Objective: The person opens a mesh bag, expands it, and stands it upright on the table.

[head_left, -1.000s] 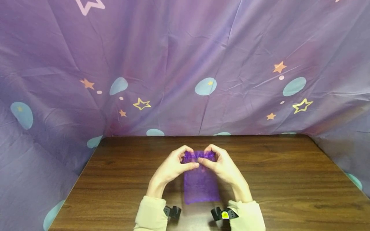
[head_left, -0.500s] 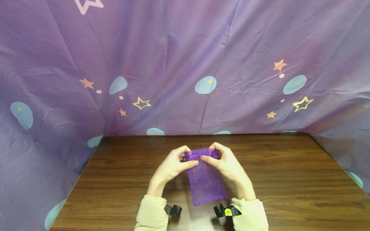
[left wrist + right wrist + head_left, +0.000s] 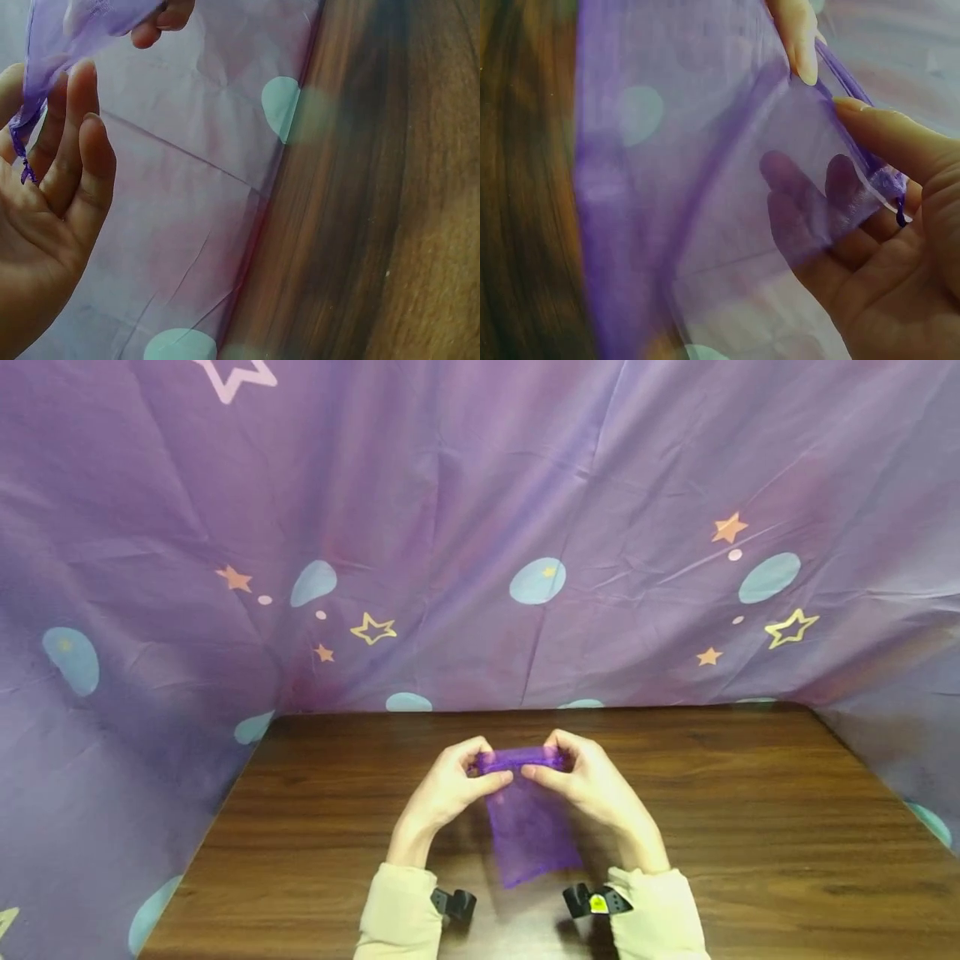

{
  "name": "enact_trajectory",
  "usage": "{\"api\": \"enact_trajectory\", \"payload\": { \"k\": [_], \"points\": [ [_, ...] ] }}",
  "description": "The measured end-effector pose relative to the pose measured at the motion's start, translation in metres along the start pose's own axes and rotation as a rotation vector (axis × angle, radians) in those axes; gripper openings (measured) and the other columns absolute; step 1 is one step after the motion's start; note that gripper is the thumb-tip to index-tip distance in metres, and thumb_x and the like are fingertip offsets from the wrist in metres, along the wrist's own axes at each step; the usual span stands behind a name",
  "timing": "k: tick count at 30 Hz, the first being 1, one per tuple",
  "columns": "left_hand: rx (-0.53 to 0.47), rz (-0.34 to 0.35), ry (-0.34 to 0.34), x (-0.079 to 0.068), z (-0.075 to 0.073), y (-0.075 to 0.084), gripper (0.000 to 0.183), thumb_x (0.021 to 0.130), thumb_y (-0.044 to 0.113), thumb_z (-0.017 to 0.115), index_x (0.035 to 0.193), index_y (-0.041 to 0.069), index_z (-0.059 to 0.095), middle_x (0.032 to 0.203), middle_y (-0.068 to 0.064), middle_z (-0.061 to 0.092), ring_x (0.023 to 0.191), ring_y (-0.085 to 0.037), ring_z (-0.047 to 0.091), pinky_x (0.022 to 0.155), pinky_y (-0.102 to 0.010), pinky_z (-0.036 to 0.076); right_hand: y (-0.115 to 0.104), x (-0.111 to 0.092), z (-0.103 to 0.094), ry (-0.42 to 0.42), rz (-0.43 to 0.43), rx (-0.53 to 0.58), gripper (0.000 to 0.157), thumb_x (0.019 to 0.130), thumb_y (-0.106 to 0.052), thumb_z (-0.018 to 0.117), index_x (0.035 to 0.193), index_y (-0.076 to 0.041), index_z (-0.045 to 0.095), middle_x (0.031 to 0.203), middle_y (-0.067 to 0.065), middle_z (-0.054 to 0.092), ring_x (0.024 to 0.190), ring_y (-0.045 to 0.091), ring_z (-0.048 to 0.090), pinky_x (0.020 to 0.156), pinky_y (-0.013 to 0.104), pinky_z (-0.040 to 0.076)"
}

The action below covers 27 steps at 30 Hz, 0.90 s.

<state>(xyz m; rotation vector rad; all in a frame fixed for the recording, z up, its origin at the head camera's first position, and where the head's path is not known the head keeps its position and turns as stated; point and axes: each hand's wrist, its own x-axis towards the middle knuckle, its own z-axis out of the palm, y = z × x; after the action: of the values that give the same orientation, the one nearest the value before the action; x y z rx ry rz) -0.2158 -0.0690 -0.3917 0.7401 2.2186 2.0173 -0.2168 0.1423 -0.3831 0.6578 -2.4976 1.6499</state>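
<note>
A sheer purple drawstring pouch (image 3: 531, 831) hangs by its mouth between two hands above the table, flat and see-through. The left hand (image 3: 448, 785) pinches the left end of the mouth, thumb in front and fingers behind. At the other end, the right hand (image 3: 592, 781) holds it the same way, the two thumbs almost meeting. Close up in the right wrist view, the right thumb lies along the gathered drawstring hem (image 3: 855, 142), and the fingers show through the mesh. A small knotted cord end (image 3: 28, 171) dangles by the left palm.
A dark wood-grain table (image 3: 315, 827) spreads beneath the hands. Behind it and at both sides hangs a purple cloth (image 3: 465, 527) printed with stars and blue ovals. Black wrist cameras (image 3: 454, 904) sit at the pale sleeves (image 3: 401, 910).
The bunched mouth has been spread straighter as the right hand shifted slightly right. The pouch's lower end swung right, then partly back left. Both hands keep their hold.
</note>
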Motion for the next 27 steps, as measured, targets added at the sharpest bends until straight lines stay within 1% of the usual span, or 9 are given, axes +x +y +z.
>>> {"api": "enact_trajectory", "payload": {
  "k": [3,7,13,18,23,27],
  "points": [
    [0.004,0.017,0.010,0.000,-0.001,-0.001,0.018,0.084,-0.006,0.070,0.080,-0.004,0.053,0.069,-0.003,0.061,0.063,-0.018,0.064,0.060,-0.026,0.050,-0.014,-0.001,-0.003,-0.039,-0.027,-0.046,0.026,0.083,-0.003,0.075,0.075,-0.005,0.051,0.066,-0.003,0.047,0.057,0.007,0.045,0.051,0.023,0.039],
    [-0.006,0.005,0.009,0.000,-0.002,-0.001,0.017,0.084,-0.007,0.070,0.081,-0.004,0.054,0.071,-0.002,0.061,0.064,-0.017,0.064,0.060,-0.025,0.051,-0.018,-0.001,-0.004,-0.070,-0.044,-0.068,0.029,0.084,-0.002,0.074,0.071,-0.006,0.048,0.064,-0.004,0.044,0.055,0.006,0.042,0.050,0.022,0.036],
    [-0.045,-0.005,-0.016,0.000,-0.004,-0.001,0.017,0.085,-0.009,0.069,0.082,-0.007,0.052,0.073,-0.006,0.064,0.063,-0.019,0.065,0.060,-0.027,0.054,-0.016,0.002,-0.003,-0.080,-0.088,-0.077,0.034,0.084,-0.002,0.075,0.067,-0.009,0.046,0.062,-0.005,0.042,0.054,0.005,0.039,0.048,0.021,0.033],
    [-0.031,0.011,-0.033,-0.001,-0.006,0.001,0.017,0.085,-0.010,0.068,0.081,-0.006,0.052,0.073,-0.014,0.064,0.061,-0.018,0.065,0.061,-0.026,0.053,-0.014,0.003,-0.005,-0.102,-0.109,-0.078,0.036,0.083,-0.004,0.076,0.065,-0.010,0.046,0.062,-0.006,0.041,0.055,0.005,0.038,0.049,0.022,0.032],
    [-0.028,0.018,-0.056,-0.002,-0.008,0.001,0.016,0.085,-0.010,0.067,0.081,-0.006,0.052,0.070,-0.013,0.063,0.060,-0.016,0.065,0.062,-0.025,0.052,-0.014,0.001,-0.006,-0.110,-0.121,-0.066,0.034,0.082,-0.003,0.077,0.065,-0.009,0.048,0.062,-0.006,0.041,0.056,0.005,0.038,0.050,0.023,0.033],
    [-0.032,-0.011,-0.063,0.000,-0.010,-0.013,0.015,0.086,-0.009,0.067,0.081,-0.005,0.053,0.070,-0.008,0.061,0.060,-0.017,0.066,0.061,-0.026,0.052,-0.015,0.000,-0.006,-0.117,-0.130,-0.053,0.033,0.082,-0.002,0.076,0.065,-0.007,0.048,0.062,-0.006,0.041,0.057,0.005,0.038,0.050,0.023,0.033]
  ]
}}
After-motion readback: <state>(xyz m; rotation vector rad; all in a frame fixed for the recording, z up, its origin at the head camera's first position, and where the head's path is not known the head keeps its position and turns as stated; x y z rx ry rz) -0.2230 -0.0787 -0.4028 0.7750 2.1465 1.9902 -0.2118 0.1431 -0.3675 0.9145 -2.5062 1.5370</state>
